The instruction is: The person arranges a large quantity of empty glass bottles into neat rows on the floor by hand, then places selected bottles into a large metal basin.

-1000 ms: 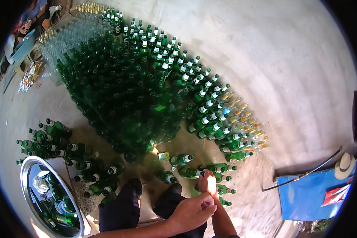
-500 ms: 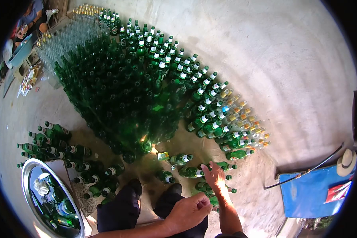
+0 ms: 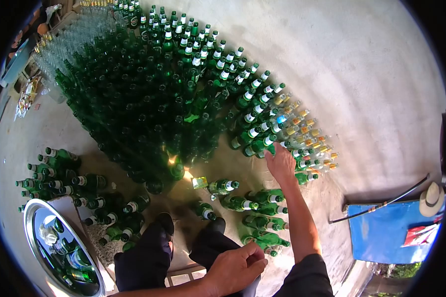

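My right hand (image 3: 282, 166) reaches out over the near edge of the bottle rows on the right. Its thumb and fingers are around the neck of a green bottle (image 3: 270, 149), partly hidden by the hand. White neck labels show on the green bottles around it. My left hand (image 3: 237, 266) is held above my lap with fingers curled into a pinch, and what they hold, if anything, is hidden. Beyond it stand several green bottles (image 3: 265, 222) in a loose group. Another green bottle (image 3: 224, 186) is just left of that group, near a small yellow-green packet (image 3: 199, 182).
A dense mass of green bottles (image 3: 134, 94) fills the floor ahead, with clear bottles (image 3: 79, 42) at its far left. More green bottles (image 3: 59, 171) stand at left, beside a metal basin (image 3: 30, 218) with bottles in it. A blue board (image 3: 381, 232) lies at right; a person sits far left.
My right hand has moved forward from the loose green bottles near my feet to the rows on the right. My left hand has stayed almost in place. The view has shifted slightly.
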